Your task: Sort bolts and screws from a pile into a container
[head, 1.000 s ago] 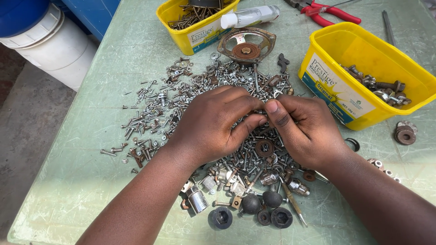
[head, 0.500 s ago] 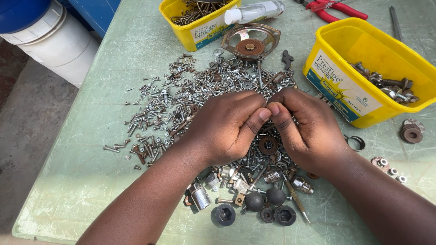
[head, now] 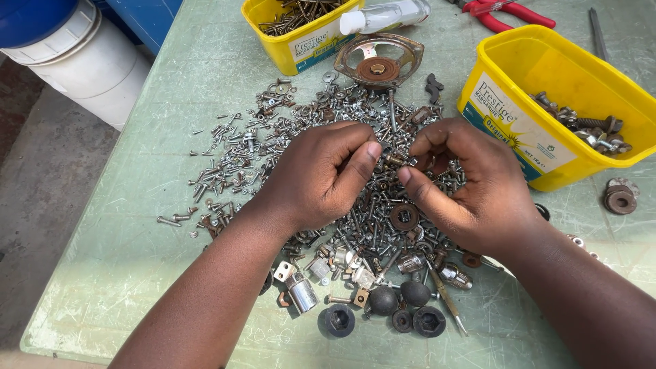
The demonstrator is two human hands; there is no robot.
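Where a second ago both hands lay flat in the heap of loose grey screws and nuts (head: pixel 287 157), the left hand (head: pixel 321 174) and right hand (head: pixel 465 181) are now lifted, fingertips pinched on one small rusty threaded bolt (head: pixel 394 159) above the pile, singled out for sorting.

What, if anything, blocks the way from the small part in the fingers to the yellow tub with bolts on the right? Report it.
Nothing visible does. Left hand and right hand pinch a small screw above the pile of screws. The yellow tub sits open beside the right hand, with only that hand's own fingers between.
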